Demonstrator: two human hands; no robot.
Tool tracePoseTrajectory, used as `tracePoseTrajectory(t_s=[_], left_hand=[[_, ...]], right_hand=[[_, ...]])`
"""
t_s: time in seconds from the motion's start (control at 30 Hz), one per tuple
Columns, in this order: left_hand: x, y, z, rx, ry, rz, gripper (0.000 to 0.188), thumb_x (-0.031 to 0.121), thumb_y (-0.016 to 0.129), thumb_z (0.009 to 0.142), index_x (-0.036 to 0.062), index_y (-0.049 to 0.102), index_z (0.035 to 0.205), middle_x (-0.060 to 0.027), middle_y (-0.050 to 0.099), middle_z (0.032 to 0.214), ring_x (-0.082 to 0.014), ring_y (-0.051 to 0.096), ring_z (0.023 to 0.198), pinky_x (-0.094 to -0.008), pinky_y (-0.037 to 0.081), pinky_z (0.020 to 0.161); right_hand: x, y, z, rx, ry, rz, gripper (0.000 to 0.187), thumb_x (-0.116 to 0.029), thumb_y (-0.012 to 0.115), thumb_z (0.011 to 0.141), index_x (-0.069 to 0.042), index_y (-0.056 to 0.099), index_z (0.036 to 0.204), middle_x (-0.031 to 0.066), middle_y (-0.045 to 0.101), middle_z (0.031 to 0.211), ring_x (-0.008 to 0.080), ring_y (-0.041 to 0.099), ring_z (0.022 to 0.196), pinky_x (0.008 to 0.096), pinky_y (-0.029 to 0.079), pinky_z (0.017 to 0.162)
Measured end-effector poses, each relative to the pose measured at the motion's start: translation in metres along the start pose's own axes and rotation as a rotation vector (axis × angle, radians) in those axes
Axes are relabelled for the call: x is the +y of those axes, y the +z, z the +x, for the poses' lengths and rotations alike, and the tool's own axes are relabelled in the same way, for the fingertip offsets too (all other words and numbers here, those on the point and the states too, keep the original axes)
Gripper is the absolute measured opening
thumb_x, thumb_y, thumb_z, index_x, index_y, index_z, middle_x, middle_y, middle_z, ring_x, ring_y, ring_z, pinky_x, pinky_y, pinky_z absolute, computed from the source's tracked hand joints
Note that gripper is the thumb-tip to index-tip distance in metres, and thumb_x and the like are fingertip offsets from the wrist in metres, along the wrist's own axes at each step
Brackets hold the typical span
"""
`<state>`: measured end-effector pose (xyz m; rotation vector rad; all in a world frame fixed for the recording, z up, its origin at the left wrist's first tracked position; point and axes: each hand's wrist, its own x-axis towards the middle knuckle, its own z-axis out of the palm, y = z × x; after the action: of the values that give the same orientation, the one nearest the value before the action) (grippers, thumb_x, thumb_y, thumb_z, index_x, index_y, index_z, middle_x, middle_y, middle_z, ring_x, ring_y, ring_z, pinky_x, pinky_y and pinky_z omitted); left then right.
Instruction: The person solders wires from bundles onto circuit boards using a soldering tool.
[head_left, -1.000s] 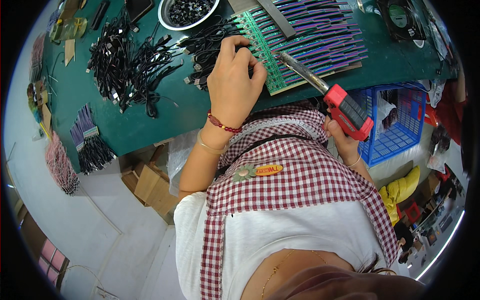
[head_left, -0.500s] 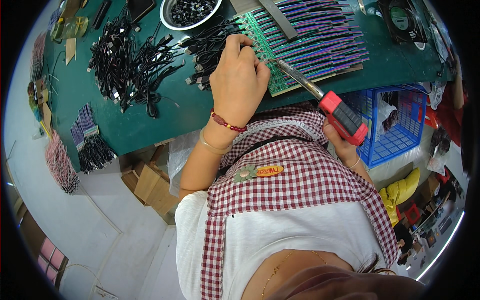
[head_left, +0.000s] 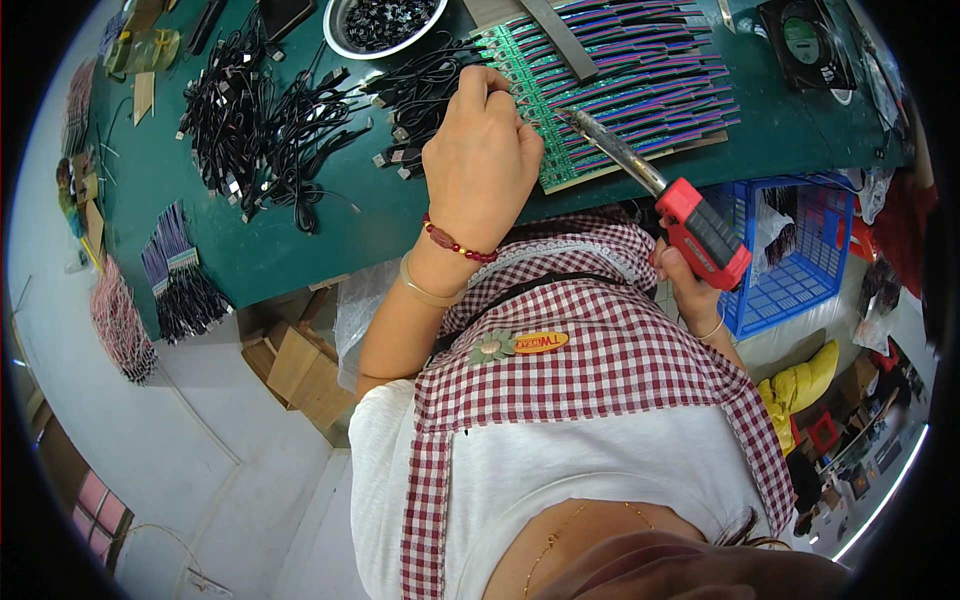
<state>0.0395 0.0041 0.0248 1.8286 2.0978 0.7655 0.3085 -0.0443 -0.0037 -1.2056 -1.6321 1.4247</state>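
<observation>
My right hand [head_left: 686,288] grips the red and black handle of a soldering iron [head_left: 690,225]. The iron's metal barrel slants up and left, its tip over the green circuit boards [head_left: 535,95] near their wired part. Rows of thin coloured wires [head_left: 650,100] run from these boards to the right. At the boards' left edge my left hand [head_left: 482,160] is closed, its fingertips pinched and turned away from view. What it holds is hidden. Black USB cables [head_left: 415,110] lie just left of that hand. A grey metal bar [head_left: 558,38] rests across the boards.
A white bowl [head_left: 345,45] of small black parts stands at the back. More black cables [head_left: 230,130] are heaped on the green table [head_left: 270,270]. Wired bundles [head_left: 185,280] hang over its left edge. A fan [head_left: 805,45] sits far right, above a blue crate [head_left: 785,300].
The soldering iron in my right hand has drawn back to the right, its tip away from the boards' left edge. My left hand has barely moved.
</observation>
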Motion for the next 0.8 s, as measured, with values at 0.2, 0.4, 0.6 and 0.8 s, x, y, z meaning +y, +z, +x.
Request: tracePoseTrajectory(t_s=[0.2,0.4,0.6,0.8], left_hand=[[-0.001,0.001,0.000,0.008,0.018,0.008,0.013,0.009,0.064,0.070,0.0017,0.053,0.067,-0.0071,0.057,0.102,-0.0280,0.061,0.073,-0.0378,0.049,0.059],[-0.003,0.001,-0.005,0.018,0.023,-0.032,0.013,0.009,0.064,0.072,0.0021,0.053,0.070,-0.0076,0.056,0.106,-0.0275,0.061,0.074,-0.0371,0.049,0.058],[-0.003,-0.004,-0.003,-0.016,0.050,-0.040,0.009,0.007,0.062,0.074,0.0027,0.054,0.075,-0.0076,0.055,0.103,-0.0275,0.061,0.074,-0.0370,0.049,0.058],[-0.005,-0.010,0.004,-0.086,0.187,0.030,0.005,0.005,0.060,0.076,0.0033,0.057,0.079,-0.0078,0.054,0.100,-0.0280,0.060,0.074,-0.0371,0.050,0.060]], right_hand=[[-0.002,-0.002,0.001,-0.013,0.108,0.069,0.016,-0.006,0.065,0.082,0.000,0.062,0.097,0.0025,0.060,0.081,0.0104,0.054,0.070,0.0272,0.045,0.062],[0.000,0.003,-0.001,0.062,0.122,0.091,0.013,-0.006,0.065,0.083,0.000,0.061,0.094,0.0013,0.059,0.080,0.0094,0.053,0.068,0.0265,0.044,0.061],[-0.001,0.000,0.001,-0.012,0.142,0.188,0.011,-0.006,0.063,0.084,0.000,0.060,0.094,0.0008,0.058,0.079,0.0088,0.052,0.069,0.0260,0.044,0.062],[-0.002,0.002,0.002,-0.021,0.137,0.197,0.011,-0.006,0.063,0.084,0.000,0.060,0.093,0.0001,0.057,0.077,0.0084,0.051,0.068,0.0253,0.043,0.061]])
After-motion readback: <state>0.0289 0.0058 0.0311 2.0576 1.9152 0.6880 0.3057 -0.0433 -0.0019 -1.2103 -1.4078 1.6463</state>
